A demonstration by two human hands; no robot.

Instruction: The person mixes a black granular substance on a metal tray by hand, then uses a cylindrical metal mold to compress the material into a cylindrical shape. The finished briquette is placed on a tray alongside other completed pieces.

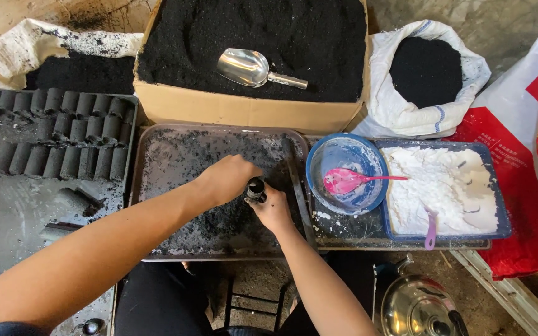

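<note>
**Both hands closing on a small black tube over the metal tray**

The tube (pixel 256 188) is standing roughly upright near the right edge of the tray (pixel 157 186), about midway between its far and near edges, with its long axis pointing up toward the camera so that mostly its round top is showing. The left hand (pixel 228 179) is reaching in from the left and covering the tube's left side, fingers curled round it. The right hand (pixel 273 208) is coming up from the near edge and cupping the tube from the right and below, fingers folded close against it. Both hands are touching the tube; how firmly each one is gripping cannot be told, since the fingertips are hidden behind the tube and the knuckles.

Black powder (pixel 219 218) is lying loose across the tray, thickest directly under the hands. Open room is lying toward the tray's far left corner, where the metal is showing bare. To the right, just past the tray's raised edge, a blue bowl (pixel 319 180) holding a pink spoon (pixel 344 181) is sitting close, and a blue tub (pixel 499 211) of white powder beyond it. Behind the far edge a cardboard box (pixel 250 112) of black powder is holding a metal scoop (pixel 247 67). Left of the tray, finished black cylinders (pixel 63 134) are lying in rows.
</note>
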